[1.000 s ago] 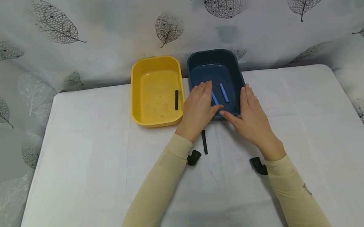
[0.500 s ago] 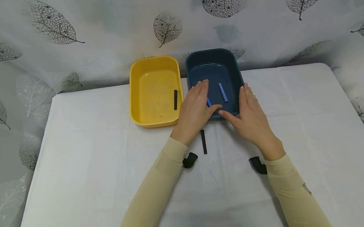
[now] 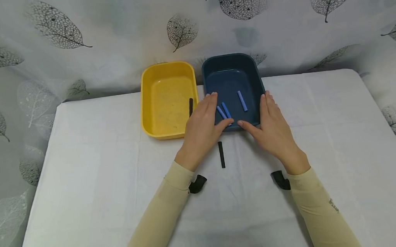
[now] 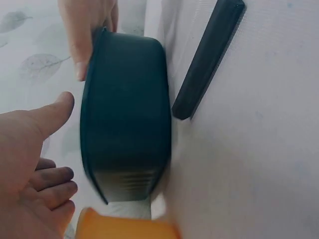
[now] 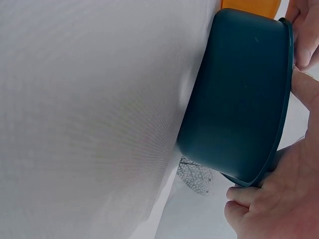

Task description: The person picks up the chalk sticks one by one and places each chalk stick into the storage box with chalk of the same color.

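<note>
A dark blue plastic bin point(image 3: 230, 64) stands at the back of the table, and three short blue sticks point(image 3: 242, 101) lie in it. My left hand point(image 3: 200, 129) hovers over the gap between this bin and the yellow bin point(image 3: 151, 104), holding nothing. In the left wrist view its relaxed fingers point(image 4: 57, 191) are apart from the blue bin's wall. My right hand point(image 3: 275, 133) rests against the blue bin's right side, fingers extended along the wall and thumb at the front rim. A black stick point(image 3: 190, 105) sits in the yellow bin, partly covered by my left hand.
Another black stick point(image 3: 221, 155) lies on the white tablecloth point(image 3: 97, 178) in front of the blue bin. A leaf-patterned curtain point(image 3: 124, 32) hangs behind the table. Black wrist-worn pieces point(image 3: 197, 184) show beside both sleeves.
My left hand has drawn back out of the blue bin, down and to the left, uncovering two blue sticks side by side. My right hand has stayed at the bin's side.
</note>
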`<action>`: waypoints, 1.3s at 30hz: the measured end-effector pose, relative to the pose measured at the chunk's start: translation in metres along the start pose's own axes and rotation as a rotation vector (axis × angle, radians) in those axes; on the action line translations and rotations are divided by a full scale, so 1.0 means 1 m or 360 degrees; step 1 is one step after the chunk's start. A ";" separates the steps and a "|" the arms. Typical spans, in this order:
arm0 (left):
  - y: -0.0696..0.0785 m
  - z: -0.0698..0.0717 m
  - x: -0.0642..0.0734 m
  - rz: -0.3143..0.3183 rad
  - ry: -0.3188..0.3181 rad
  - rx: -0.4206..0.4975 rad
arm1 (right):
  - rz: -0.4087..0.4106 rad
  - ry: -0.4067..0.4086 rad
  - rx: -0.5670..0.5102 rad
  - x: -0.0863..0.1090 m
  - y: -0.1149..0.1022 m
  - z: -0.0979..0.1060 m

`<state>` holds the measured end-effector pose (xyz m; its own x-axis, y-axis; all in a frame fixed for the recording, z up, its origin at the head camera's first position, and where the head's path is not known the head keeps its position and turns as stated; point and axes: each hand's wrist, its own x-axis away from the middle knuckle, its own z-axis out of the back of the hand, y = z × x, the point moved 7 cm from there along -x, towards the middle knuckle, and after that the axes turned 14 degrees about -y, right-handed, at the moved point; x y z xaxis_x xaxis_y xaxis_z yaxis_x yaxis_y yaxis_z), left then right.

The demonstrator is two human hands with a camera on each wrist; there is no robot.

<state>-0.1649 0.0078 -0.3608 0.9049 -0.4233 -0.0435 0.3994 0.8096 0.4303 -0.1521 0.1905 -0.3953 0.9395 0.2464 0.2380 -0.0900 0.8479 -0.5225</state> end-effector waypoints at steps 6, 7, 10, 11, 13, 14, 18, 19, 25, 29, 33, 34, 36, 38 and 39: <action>-0.013 0.017 0.020 -0.0006 0.0134 0.0077 | 0.0006 -0.0006 -0.0003 -0.001 -0.001 0.000; -0.017 0.020 0.023 0.0013 0.0148 0.0091 | 0.0006 -0.0009 -0.0003 0.000 -0.002 0.000; -0.033 0.029 0.033 0.0105 0.0166 0.0139 | -0.0005 -0.0028 -0.0003 0.000 -0.002 0.000; -0.039 0.032 0.036 0.0136 0.0166 0.0158 | -0.0010 -0.0033 -0.0006 0.000 -0.002 0.000; -0.050 0.037 0.040 0.0203 0.0162 0.0185 | -0.0019 -0.0041 -0.0008 0.001 -0.002 0.000; -0.056 0.040 0.043 0.0229 0.0163 0.0196 | -0.0025 -0.0046 -0.0009 0.002 -0.001 0.000; -0.077 0.051 0.052 0.0287 0.0208 0.0192 | -0.0030 -0.0058 -0.0013 0.002 -0.001 -0.002; -0.082 0.054 0.055 0.0294 0.0223 0.0192 | -0.0026 -0.0061 -0.0013 0.002 -0.001 -0.002; -0.107 0.060 0.065 0.0350 0.0197 0.0197 | -0.0021 -0.0059 -0.0027 0.000 -0.003 -0.003; -0.124 0.062 0.069 0.0431 0.0121 0.0240 | -0.0031 -0.0058 -0.0026 0.001 -0.002 -0.002; -0.140 0.060 0.074 0.0545 -0.0001 0.0310 | -0.0029 -0.0057 -0.0019 0.002 -0.001 -0.001; -0.143 0.059 0.075 0.0565 -0.0027 0.0323 | -0.0028 -0.0055 -0.0017 0.002 -0.001 -0.001; -0.147 0.057 0.077 0.0586 -0.0067 0.0343 | -0.0024 -0.0051 -0.0012 0.002 -0.001 0.000; -0.151 0.055 0.077 0.0582 -0.0089 0.0361 | -0.0023 -0.0049 -0.0009 0.002 -0.001 -0.001; -0.151 0.054 0.077 0.0572 -0.0094 0.0371 | -0.0022 -0.0048 -0.0009 0.002 -0.001 -0.001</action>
<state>-0.1636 -0.1696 -0.3802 0.9678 -0.1590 0.1950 0.0101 0.7989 0.6014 -0.1498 0.1898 -0.3950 0.9302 0.2487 0.2698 -0.0751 0.8487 -0.5235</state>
